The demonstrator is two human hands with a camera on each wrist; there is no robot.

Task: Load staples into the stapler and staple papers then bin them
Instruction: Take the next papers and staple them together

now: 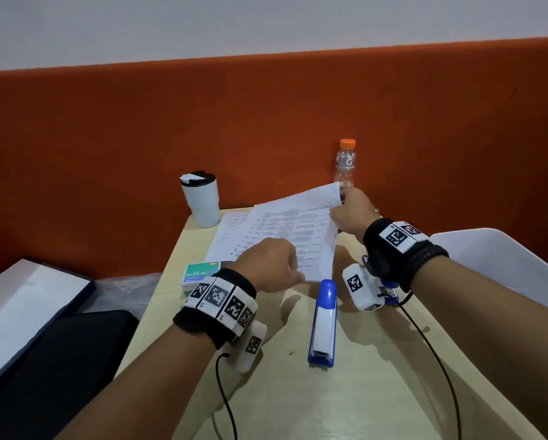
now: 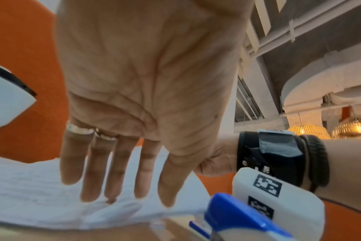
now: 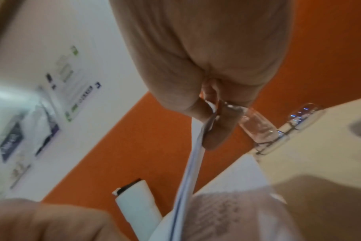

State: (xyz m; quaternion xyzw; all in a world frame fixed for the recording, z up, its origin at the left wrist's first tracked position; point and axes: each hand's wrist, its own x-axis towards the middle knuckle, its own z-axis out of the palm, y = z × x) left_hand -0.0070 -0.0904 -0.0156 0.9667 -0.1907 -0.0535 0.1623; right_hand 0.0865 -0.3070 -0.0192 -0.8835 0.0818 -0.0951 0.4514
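Holding the far corner of the top papers (image 1: 293, 230) with my right hand (image 1: 350, 214), I pinch the sheets between thumb and fingers and lift that side up, so the bundle is tilted while its near edge stays down on the surface (image 1: 377, 360). My left hand (image 1: 271, 265) is flat, with straight fingers (image 2: 111, 171) on the near part of the papers; it grips nothing. More printed sheets lie under the lifted ones, nearer the white cup (image 1: 201, 198). The stapler (image 1: 323, 325) lies closed on the surface just beside the near edge of the papers, between my two wrists, and no hand touches it. The box of staples (image 1: 199, 274) stands at the left, near my left wrist; I cannot tell if it is open. I also cannot tell from these views whether staples are already inside the stapler. I judge that I am now gathering and aligning the sheets, so the stapling itself is not yet done, and the binning is also left. I see no bin in any view. A clear bottle (image 1: 345, 163) stands behind my right hand.
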